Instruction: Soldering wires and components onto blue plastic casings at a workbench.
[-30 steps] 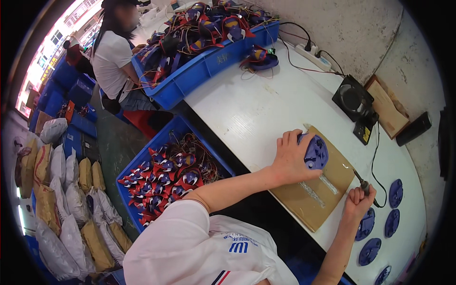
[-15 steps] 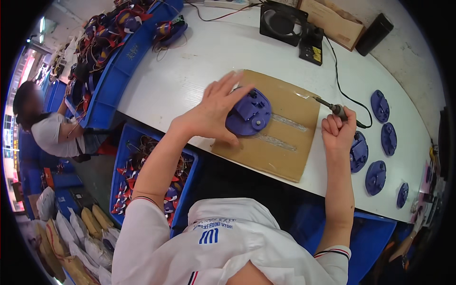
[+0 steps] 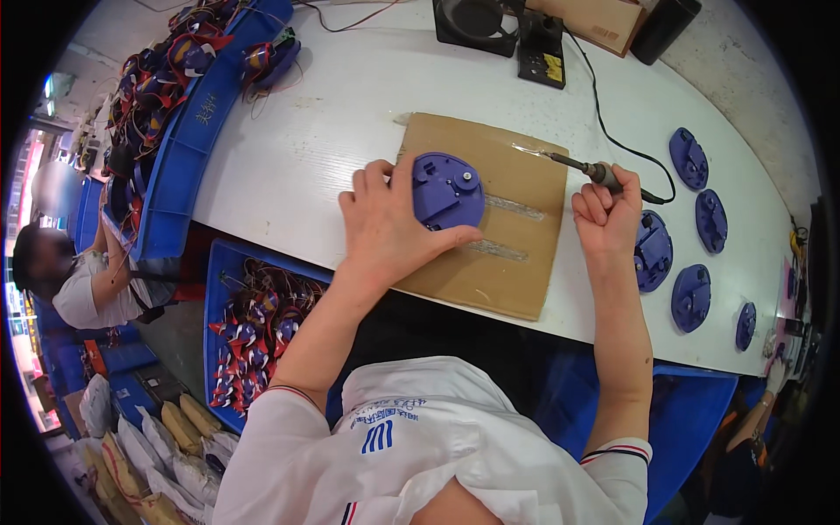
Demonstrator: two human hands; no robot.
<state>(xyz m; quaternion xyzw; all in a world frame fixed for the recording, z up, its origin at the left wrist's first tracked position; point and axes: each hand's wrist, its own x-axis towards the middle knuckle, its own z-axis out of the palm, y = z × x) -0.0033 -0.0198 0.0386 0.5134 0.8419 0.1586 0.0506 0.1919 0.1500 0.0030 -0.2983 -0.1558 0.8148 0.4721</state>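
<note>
My left hand (image 3: 378, 226) grips the left side of a round purple plastic housing (image 3: 453, 194), its thumb along the lower rim and its fingers at the upper left. Part of the housing lies hidden behind that hand. Its molded inner side faces up, with a small round post near the upper right. It rests on a flat sheet of brown cardboard (image 3: 512, 293) that has two strips of clear tape. My right hand (image 3: 607, 210) is closed around the handle of a soldering iron (image 3: 602, 173). The iron's tip points left, over the cardboard's upper right part, apart from the housing.
Several similar purple housings (image 3: 691, 299) lie at the right on the white table (image 3: 324, 140). A black fan (image 3: 472, 26) and an iron stand (image 3: 541, 57) are at the back. Blue bins (image 3: 179, 192) of red-and-purple wired parts stand left. Other people are at far left and lower right.
My left hand has turned the housing counterclockwise, so its round post has gone from lower right to upper right. The soldering iron stays in my right hand. The whole view has shifted slightly.
</note>
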